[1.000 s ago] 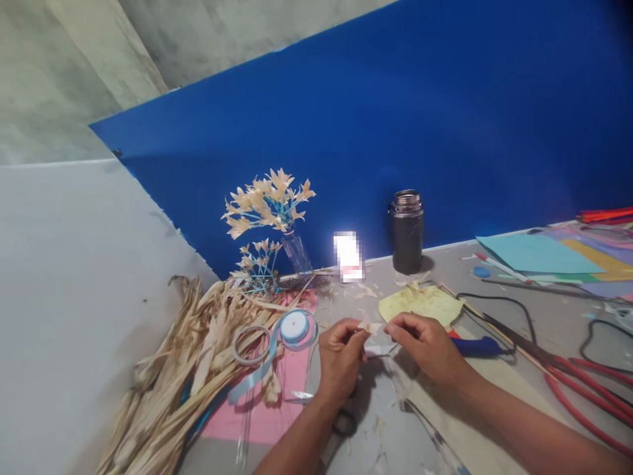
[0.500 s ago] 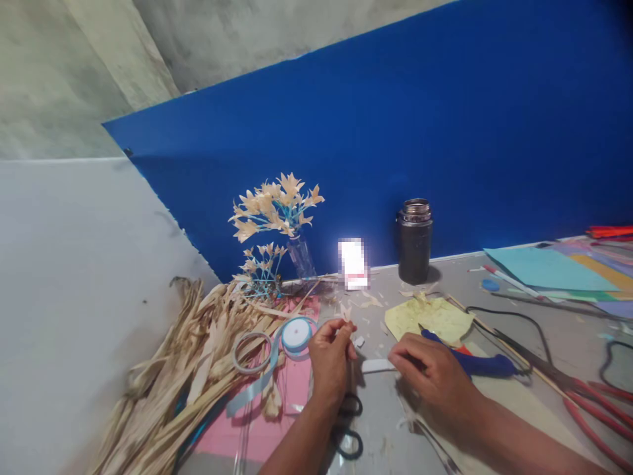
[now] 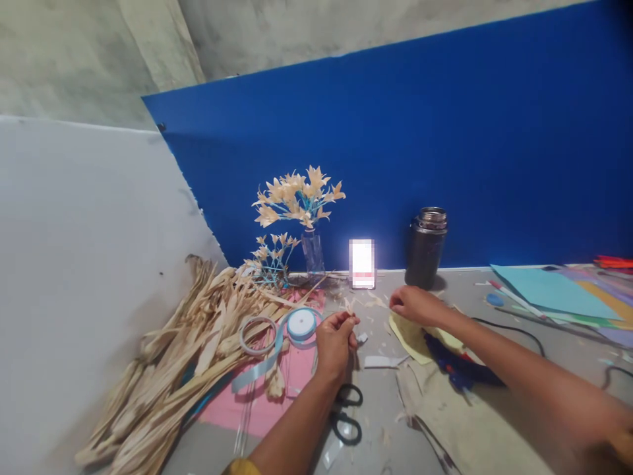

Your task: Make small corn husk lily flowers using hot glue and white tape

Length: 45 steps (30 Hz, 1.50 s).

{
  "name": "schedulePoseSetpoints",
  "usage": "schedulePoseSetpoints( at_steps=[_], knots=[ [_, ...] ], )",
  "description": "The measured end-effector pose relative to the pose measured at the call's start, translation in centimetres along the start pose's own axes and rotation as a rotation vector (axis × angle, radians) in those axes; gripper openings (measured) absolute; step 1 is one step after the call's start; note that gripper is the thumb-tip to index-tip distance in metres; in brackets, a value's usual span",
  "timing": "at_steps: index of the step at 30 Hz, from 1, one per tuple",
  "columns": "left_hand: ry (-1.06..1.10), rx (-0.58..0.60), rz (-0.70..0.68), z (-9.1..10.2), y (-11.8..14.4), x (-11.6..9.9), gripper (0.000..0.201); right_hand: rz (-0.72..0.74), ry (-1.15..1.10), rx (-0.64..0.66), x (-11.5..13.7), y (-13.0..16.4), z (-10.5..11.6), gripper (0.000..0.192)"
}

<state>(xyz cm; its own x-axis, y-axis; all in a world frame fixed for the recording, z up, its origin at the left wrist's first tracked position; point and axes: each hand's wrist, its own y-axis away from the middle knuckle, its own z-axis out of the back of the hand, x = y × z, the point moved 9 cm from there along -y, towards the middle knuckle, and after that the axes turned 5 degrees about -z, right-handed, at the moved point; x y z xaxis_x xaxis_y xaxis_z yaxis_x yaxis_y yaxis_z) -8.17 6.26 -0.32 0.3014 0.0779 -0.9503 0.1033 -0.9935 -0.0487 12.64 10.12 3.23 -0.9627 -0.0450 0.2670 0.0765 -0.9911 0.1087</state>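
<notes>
My left hand [image 3: 337, 343] pinches a small pale flower [image 3: 349, 305] between thumb and fingertips, its petals pointing up. My right hand [image 3: 416, 306] is over the back edge of a yellow paper [image 3: 409, 340], fingers curled together; whatever they hold is hidden. Below the right forearm lies a blue tool [image 3: 445, 356] with a red part, partly covered by the arm. A white strip [image 3: 380, 362] rests on the table between the hands. Black scissors handles [image 3: 348, 427] stick out beside my left forearm.
Dried husks [image 3: 163, 376] pile up at left, next to a ribbon spool [image 3: 301, 324] and a tape ring [image 3: 242, 336] over pink paper [image 3: 222, 419]. Behind stand pale flowers [image 3: 297, 198] in a clear bottle [image 3: 312, 254], a lit screen [image 3: 362, 264] and a dark flask [image 3: 425, 251]. Coloured sheets [image 3: 554, 293] lie right.
My right hand has moved away from the white strip, forward to the yellow paper's far edge. My left hand still pinches the flower. The camera view has shifted slightly.
</notes>
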Motion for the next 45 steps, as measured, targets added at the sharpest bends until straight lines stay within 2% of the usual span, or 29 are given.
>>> schedulePoseSetpoints(
  at_steps=[3, 9, 18, 24, 34, 37, 39, 42, 45],
  knots=[
    [0.010, 0.003, -0.005, 0.3, -0.5, 0.0, 0.034, -0.017, 0.036, 0.039, 0.2, -3.4, -1.2, 0.033],
    [0.021, 0.006, -0.011, 0.7, -1.0, 0.0, 0.033, -0.007, 0.045, 0.088, 0.4, -6.5, -3.1, 0.034],
    [0.036, 0.018, 0.005, 0.2, -0.7, 0.2, 0.032, -0.086, 0.015, 0.126, -1.2, -7.8, -4.3, 0.036],
    [0.035, 0.027, 0.007, 0.1, -0.5, 0.3, 0.028, -0.095, 0.023, 0.103, -1.9, -7.8, -3.9, 0.035],
    [0.047, 0.021, 0.020, 0.3, -0.8, 0.6, 0.031, -0.055, 0.003, 0.132, -0.5, -7.4, -4.3, 0.037],
    [0.070, 0.021, 0.041, 0.4, -0.9, 0.8, 0.035, -0.026, 0.015, 0.044, 0.4, -6.5, -2.8, 0.037],
    [0.102, 0.024, 0.072, 0.3, -0.7, 0.9, 0.038, 0.011, 0.037, -0.068, 1.4, -4.9, -1.1, 0.033],
    [0.180, 0.041, 0.141, -0.3, 0.0, 1.0, 0.043, 0.105, 0.086, -0.273, 3.6, -0.6, 1.1, 0.025],
    [0.254, 0.065, 0.203, -1.3, 1.3, 1.1, 0.044, 0.229, 0.127, -0.381, 6.0, 4.4, 1.1, 0.034]
  ],
)
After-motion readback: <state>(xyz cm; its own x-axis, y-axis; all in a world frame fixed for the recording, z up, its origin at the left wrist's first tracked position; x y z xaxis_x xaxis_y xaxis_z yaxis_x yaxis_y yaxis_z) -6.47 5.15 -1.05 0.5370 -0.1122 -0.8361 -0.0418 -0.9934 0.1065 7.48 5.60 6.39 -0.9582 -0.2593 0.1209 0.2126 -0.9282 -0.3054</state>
